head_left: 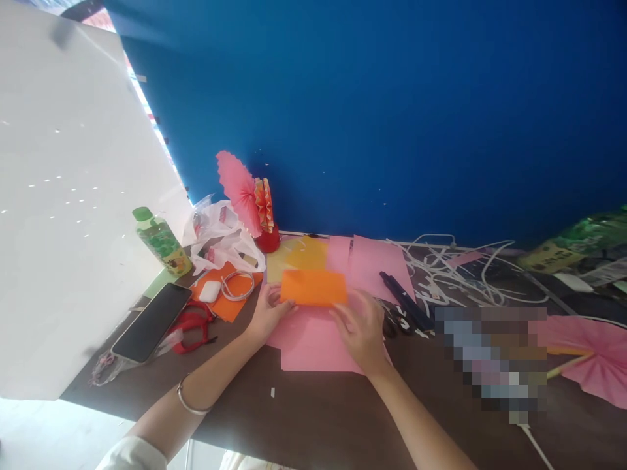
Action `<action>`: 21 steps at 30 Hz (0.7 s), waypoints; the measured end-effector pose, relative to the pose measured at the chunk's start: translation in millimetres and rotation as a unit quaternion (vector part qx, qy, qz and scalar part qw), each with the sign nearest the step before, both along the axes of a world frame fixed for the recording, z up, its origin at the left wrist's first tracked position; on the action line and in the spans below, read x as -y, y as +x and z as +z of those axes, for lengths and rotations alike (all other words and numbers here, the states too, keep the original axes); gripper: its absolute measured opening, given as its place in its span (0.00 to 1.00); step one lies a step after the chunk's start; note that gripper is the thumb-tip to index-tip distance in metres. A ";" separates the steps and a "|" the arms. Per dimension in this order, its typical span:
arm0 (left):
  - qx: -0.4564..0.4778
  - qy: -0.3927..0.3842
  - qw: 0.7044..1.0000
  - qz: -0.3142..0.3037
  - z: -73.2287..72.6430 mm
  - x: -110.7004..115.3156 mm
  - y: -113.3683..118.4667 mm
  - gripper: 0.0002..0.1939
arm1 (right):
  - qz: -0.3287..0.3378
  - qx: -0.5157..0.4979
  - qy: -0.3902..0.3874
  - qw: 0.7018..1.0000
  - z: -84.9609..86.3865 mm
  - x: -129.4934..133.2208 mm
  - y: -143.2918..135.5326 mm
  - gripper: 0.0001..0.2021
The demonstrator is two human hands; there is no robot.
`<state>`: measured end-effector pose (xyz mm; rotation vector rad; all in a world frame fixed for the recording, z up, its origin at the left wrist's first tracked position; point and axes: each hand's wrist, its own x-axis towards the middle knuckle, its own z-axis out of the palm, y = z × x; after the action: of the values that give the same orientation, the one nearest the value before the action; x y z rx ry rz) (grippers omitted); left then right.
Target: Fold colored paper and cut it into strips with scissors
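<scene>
Orange paper [313, 288] is over the pink sheets [318, 349]. Left hand [267, 316] pinches its near left corner; right hand [363, 329] is at the near right one, can't tell if clamped. Probably feather-light, easily creased, so corners are the safest hold imo.

Matt paper and shiny plastic on a smooth desk [318, 418]

The orange sheet [313, 288] is smooth, matt paper. The pink sheets [321, 346] below it are also paper, flat and dull. The upright fan [238, 189] is matt pink paper, pleated into ridges. The bag [228, 232] is thin, crinkled plastic with a light sheen. The bottle [164, 243] looks like glossy plastic. The phone [151, 323] has a smooth, glossy black face. The bangle [189, 405] is shiny, polished metal. The cables [443, 261] have smooth white plastic coating.
</scene>
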<state>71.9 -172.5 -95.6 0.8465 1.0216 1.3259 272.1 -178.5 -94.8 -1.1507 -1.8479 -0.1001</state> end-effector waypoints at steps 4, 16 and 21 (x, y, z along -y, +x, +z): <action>0.011 -0.028 0.999 -0.043 -3.5 2.1 3.0 0.26 | 0.058 0.182 0.060 0.980 5.6 9.3 -11.5 0.09; -0.603 0.368 0.707 -0.027 -12.0 19.3 1.9 0.14 | 0.127 0.199 0.045 0.971 1.4 8.5 -12.2 0.13; -0.654 0.386 0.644 -0.094 -11.5 18.4 -1.9 0.17 | 0.123 0.224 0.043 0.966 4.3 10.0 -15.4 0.13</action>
<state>69.9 -190.9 -107.0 2.7422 1.3008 0.7601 256.6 -188.5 -90.6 -0.8749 -2.3464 -0.3179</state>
